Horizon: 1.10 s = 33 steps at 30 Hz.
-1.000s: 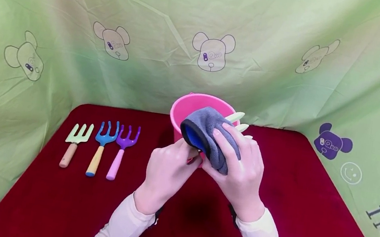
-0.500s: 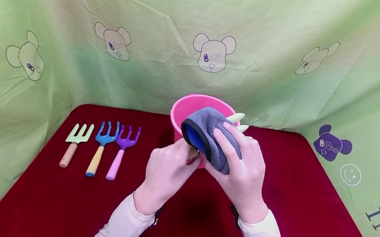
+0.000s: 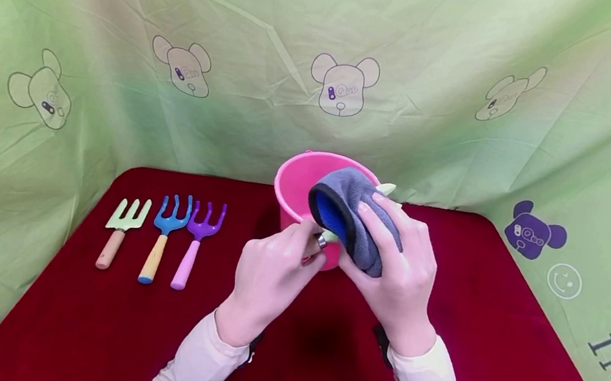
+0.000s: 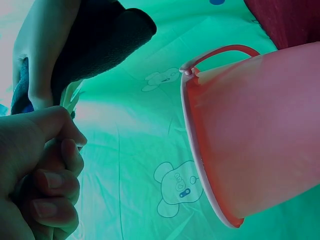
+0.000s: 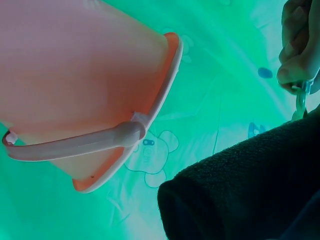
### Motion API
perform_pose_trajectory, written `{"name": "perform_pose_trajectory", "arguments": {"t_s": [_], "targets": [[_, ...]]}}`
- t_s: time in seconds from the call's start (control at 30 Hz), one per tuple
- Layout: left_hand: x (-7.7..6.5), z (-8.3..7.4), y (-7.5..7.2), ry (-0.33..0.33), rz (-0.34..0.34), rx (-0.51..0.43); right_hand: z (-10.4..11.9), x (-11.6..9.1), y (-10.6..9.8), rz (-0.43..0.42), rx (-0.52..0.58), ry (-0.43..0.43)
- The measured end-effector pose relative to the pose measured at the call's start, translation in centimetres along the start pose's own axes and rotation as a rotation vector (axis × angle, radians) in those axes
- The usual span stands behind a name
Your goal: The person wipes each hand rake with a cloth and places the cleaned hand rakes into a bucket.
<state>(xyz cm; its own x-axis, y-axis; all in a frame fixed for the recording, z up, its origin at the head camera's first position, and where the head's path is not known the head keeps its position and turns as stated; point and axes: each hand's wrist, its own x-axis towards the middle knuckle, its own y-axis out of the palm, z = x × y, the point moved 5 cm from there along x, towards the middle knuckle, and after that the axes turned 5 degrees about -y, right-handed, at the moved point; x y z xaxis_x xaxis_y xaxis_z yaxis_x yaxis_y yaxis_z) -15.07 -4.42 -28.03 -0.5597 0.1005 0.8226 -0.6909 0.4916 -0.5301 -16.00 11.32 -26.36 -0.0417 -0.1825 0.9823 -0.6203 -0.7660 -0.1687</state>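
Observation:
In the head view my left hand [image 3: 271, 270] grips the handle of a small pale-green hand fork [image 3: 329, 237], its metal collar showing just past the fingers. Folded about the fork's head is a grey cloth [image 3: 354, 197] with dark edging and a blue inner side. My right hand [image 3: 407, 253] holds this cloth from the right, so most of the head is covered and tine tips poke out beyond it. Behind both hands stands a pink bucket [image 3: 290, 182], partly hidden by them. The left wrist view shows curled fingers [image 4: 55, 180] with the dark cloth above.
Left on the red table [image 3: 60, 306] lie three more hand forks: a pale-green one [image 3: 128, 217], a blue one [image 3: 172, 224] with yellow handle, and a purple one [image 3: 204, 226] with pink handle. Green printed fabric [image 3: 232, 128] closes off the back and sides.
My right hand and the cloth have shifted a little to the right along the fork, uncovering its collar and neck. The left hand has stayed nearly in place.

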Motion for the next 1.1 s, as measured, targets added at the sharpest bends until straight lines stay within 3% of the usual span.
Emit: {"name": "perform_pose_trajectory", "arguments": {"t_s": [0.6,1.1], "targets": [[-0.2,0.0,-0.2,-0.019,0.001,-0.025,-1.7,-0.8,-0.3,-0.069,0.075,0.135],[0.4,-0.1,-0.3,-0.006,-0.007,-0.052,-2.3,0.1,-0.9,-0.099,0.048,0.2]]}}
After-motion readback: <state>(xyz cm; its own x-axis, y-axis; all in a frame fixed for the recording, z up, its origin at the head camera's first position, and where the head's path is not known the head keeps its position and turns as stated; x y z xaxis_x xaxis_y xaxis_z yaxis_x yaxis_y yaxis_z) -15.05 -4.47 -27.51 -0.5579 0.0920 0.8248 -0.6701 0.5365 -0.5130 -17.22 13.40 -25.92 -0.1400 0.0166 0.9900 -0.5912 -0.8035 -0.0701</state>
